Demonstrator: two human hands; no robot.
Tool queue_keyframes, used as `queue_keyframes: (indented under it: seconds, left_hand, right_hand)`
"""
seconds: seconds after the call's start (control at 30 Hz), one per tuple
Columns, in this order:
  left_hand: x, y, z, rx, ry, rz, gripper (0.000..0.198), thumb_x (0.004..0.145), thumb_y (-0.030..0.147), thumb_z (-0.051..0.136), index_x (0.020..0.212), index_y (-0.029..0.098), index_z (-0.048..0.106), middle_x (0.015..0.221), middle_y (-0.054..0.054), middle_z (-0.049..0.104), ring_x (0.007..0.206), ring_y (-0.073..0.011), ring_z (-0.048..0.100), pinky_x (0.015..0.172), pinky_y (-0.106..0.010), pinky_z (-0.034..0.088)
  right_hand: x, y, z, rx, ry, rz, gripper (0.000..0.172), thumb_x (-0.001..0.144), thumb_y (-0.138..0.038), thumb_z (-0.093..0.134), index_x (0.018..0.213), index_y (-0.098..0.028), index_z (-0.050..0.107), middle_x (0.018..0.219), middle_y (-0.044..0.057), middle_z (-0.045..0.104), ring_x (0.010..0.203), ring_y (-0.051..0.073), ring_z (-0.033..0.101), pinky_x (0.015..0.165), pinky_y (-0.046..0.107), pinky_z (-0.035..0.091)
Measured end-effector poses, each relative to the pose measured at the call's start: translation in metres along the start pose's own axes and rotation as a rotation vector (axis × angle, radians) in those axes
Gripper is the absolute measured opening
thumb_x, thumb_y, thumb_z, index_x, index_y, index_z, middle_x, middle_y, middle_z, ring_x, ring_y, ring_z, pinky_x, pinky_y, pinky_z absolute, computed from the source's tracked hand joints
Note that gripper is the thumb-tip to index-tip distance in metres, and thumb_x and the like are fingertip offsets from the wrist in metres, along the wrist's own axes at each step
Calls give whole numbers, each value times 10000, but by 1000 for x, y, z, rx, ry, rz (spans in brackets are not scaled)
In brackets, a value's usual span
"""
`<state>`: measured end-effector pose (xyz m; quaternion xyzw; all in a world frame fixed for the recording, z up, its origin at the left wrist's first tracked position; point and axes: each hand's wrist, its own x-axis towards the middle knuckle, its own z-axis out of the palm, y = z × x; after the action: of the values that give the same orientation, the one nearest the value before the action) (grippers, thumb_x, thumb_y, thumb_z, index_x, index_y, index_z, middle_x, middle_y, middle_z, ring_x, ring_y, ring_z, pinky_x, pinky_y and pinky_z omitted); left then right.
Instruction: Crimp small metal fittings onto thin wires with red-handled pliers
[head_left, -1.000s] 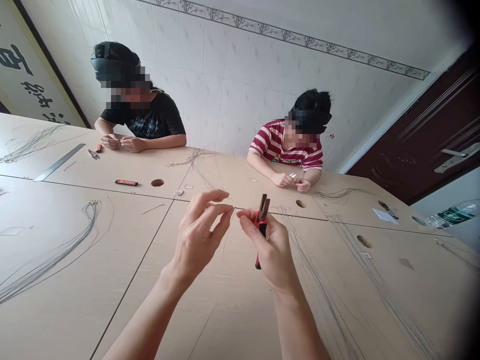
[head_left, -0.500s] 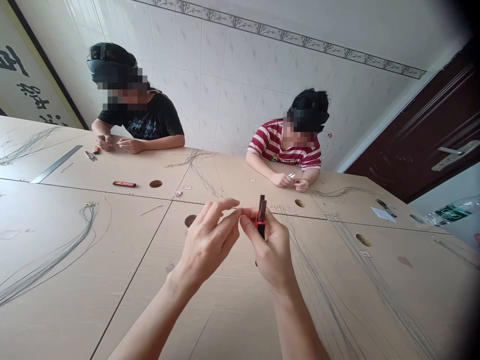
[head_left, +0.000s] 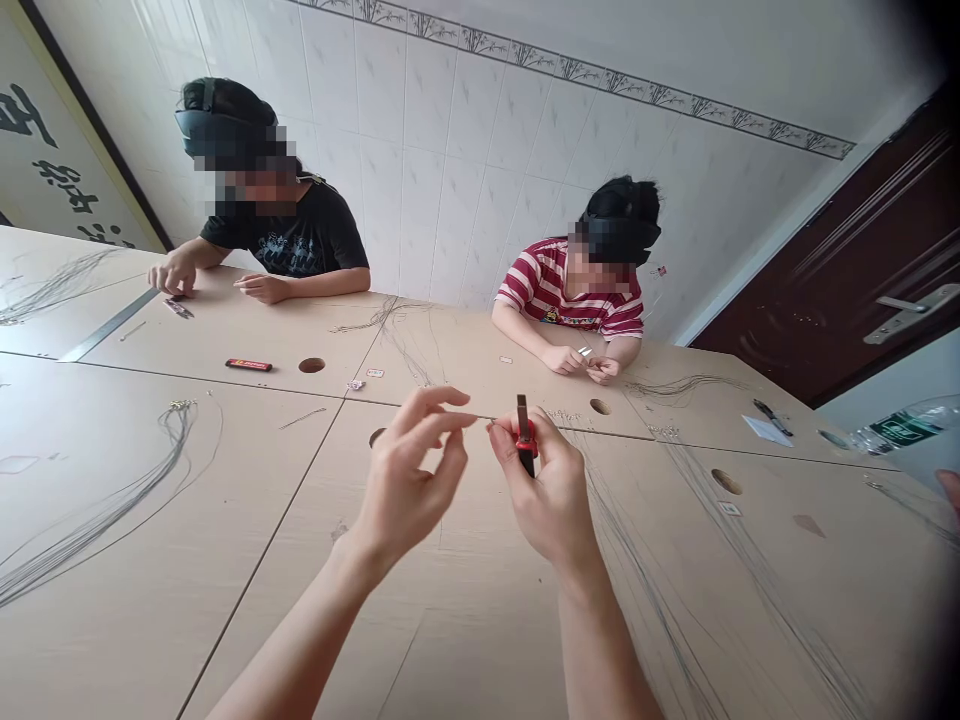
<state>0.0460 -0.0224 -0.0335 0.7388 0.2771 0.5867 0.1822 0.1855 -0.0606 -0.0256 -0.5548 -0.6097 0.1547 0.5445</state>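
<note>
- Separating since the earlier frame, the left hand (head_left: 409, 485) is drawing back from the right hand (head_left: 547, 495), and the pliers (head_left: 524, 440) are now showing edge-on.
- The right hand is wrapping the red handles, holding the pliers upright above the counter (head_left: 225, 560).
- The left hand is hovering half curled; whether it is pinching anything cannot be told.
- Risk: the right thumb and forefinger are reaching forward, so the loosened grip is probably letting the pliers slip.

Left hand (head_left: 409, 485) pinched, right hand (head_left: 551, 495) clenched

Most of pliers (head_left: 524, 437) hidden in right hand (head_left: 551, 500), possibly wire (head_left: 481, 421) pinched, bottle (head_left: 904, 430) edge-cropped
</note>
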Motion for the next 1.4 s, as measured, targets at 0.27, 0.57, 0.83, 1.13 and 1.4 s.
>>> queue_keyframes:
  seconds: [0.27,0.57,0.83,1.13,1.4]
  left_hand:
    - [12,3,-26,-211,-278,-481,237,864,184,565,1046,212,714,795,-12,725,498,-76,521,429,-195,437]
    - [8,-5,-25,-206,-367,-515,149,868,215,576,937,189,706,747,-12,677,629,-124,595,573,-244,500]
    - [9,-1,-28,-211,-400,-482,144,888,224,583,774,191,666,600,34,565,579,-98,496,526,-223,399]
    - [11,-5,-29,-365,-318,-510,140,880,234,610,756,178,643,615,28,583,546,-86,522,528,-211,447]
    - [8,-6,-28,-389,-358,-531,137,893,242,613,776,182,650,636,31,590,561,-75,522,538,-197,447]
  right_hand:
    - [-4,-3,-2,-105,-176,-36,138,932,-236,509,796,-216,500,797,4,513,749,156,501,707,281,398]
    - [-3,-5,-3,-132,-219,-38,129,926,-210,505,797,-214,507,815,12,541,779,163,518,712,290,402]
    - [-6,-7,-5,-115,-253,-36,149,916,-165,505,780,-215,470,799,-1,515,766,154,482,724,290,389]
    - [-4,-8,-7,-49,-212,-29,105,941,-283,529,884,-216,588,854,18,573,763,151,545,714,283,443]
    - [-5,-9,-8,-19,-232,-16,151,947,-298,521,827,-213,559,793,-2,534,721,136,520,695,271,429]
